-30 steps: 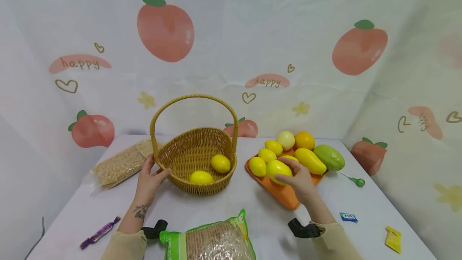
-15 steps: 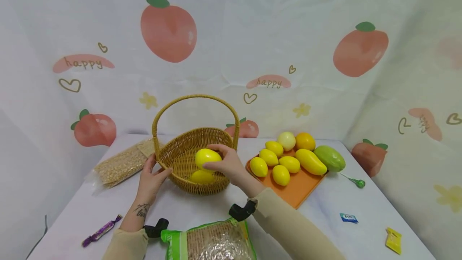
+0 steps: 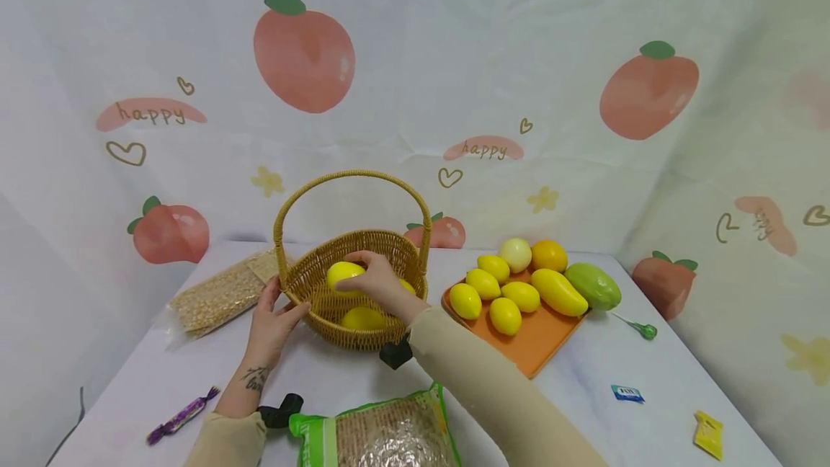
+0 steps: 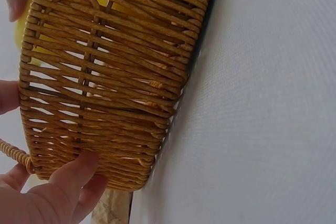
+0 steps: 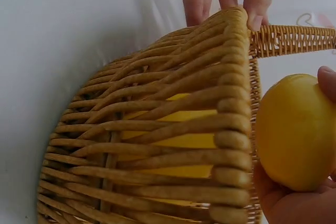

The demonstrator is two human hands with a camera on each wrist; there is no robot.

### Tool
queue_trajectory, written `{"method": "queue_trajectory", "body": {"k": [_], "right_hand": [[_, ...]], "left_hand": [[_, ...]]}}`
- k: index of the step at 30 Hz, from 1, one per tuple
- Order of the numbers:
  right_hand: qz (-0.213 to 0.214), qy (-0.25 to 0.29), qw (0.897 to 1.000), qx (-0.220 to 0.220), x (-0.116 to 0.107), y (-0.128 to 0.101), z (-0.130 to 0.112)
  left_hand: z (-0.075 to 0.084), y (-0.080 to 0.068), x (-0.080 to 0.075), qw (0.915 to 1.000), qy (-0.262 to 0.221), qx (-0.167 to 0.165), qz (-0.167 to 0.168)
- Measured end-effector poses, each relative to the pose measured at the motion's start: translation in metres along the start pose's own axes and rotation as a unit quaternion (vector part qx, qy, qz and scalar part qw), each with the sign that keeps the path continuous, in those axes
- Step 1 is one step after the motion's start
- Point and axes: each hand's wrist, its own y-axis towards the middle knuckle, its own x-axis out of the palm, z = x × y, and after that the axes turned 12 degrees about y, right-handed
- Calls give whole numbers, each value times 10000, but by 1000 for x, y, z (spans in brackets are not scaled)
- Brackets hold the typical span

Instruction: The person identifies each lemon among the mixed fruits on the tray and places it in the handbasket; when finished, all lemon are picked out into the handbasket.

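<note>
Holding yellow fruit [image 3: 342, 274]; backdrop [image 3: 402, 78] reads "happy".

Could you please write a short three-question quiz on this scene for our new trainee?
1. What does the right hand hold?
2. True or false: the left hand holds a mango.
3. How many lemons lie on the orange tray? A) two B) five C) nine

Key:
1. A yellow lemon.
2. False; it holds the side of the wicker basket.
3. B
</note>
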Motion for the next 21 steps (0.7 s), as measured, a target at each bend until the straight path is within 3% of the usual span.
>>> {"method": "queue_trajectory", "body": {"k": [6,13,21], "right_hand": [[52,186,9998,-87,-3,-2,1],[136,642,9964,-530,-20,-20,-4],[441,1596,9799,-1114,-60,-61,-1]], "left_hand": [[1,0,1,10000,89,-28,28],[0,-2,0,10000,9,-2,28],[-1,-1,0,10000,48,15,39]]}}
